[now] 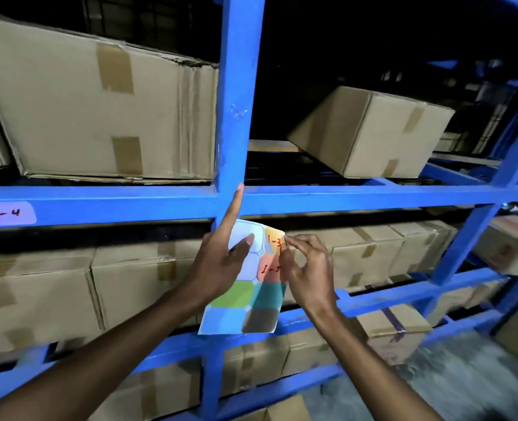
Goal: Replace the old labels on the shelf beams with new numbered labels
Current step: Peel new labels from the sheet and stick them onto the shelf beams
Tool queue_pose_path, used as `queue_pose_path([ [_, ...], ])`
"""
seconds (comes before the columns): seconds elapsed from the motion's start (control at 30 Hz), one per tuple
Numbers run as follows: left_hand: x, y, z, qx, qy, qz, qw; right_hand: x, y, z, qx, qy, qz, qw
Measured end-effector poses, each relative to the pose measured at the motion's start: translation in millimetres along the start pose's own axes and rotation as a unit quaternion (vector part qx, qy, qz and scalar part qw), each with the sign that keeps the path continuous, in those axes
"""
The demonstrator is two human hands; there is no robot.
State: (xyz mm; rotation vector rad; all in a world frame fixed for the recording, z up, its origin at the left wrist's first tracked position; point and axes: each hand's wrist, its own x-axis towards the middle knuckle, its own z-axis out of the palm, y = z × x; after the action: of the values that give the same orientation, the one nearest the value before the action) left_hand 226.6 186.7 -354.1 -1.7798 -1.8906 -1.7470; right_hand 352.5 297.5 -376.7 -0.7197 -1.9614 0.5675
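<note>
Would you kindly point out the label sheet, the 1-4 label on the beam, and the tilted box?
Label sheet [236, 294]: head view, on its green sticker.
1-4 label [7, 213]: head view, on its written middle.
Tilted box [373, 132]: head view, on its front face.

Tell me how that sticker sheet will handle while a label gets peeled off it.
The sticker sheet is probably light and floppy: the left hand holds it from one side and its top edge curls. It will likely bend as the right hand pinches the orange label at its corner, so backing support looks wise.
</note>
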Motion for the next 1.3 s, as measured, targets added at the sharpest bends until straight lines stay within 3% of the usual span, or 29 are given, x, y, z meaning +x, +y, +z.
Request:
queue_pose_path([
  [0.23,19.1,14.7,23.8,0.058,0.031,0.018,0.998,30.2,19.9,-17.3,0.013,0.012,-0.033,0.999],
  [0.4,56.1,11.9,12.8,0.055,0.061,-0.058,0.995,55.0,-4.5,-29.4,0.261,0.022,0.055,0.964],
  [0.47,71.2,12.9,8.3,0.051,0.062,-0.060,0.995,66.6,-10.0,-37.8,0.306,0.038,0.063,0.949],
  [0.7,128.9,52.7,-4.3,0.121,0.037,0.042,0.991,137.6,-35.0,-76.0,0.347,0.064,-0.008,0.936],
  [0.97,237.0,138.1,-13.0,0.208,0.080,0.137,0.965,280.9,-81.3,-148.5,0.250,0.136,-0.212,0.935],
  [1.3,337.6,204.3,1.5,0.413,0.087,0.185,0.887,411.9,-91.8,-205.8,0.122,0.206,-0.322,0.916],
])
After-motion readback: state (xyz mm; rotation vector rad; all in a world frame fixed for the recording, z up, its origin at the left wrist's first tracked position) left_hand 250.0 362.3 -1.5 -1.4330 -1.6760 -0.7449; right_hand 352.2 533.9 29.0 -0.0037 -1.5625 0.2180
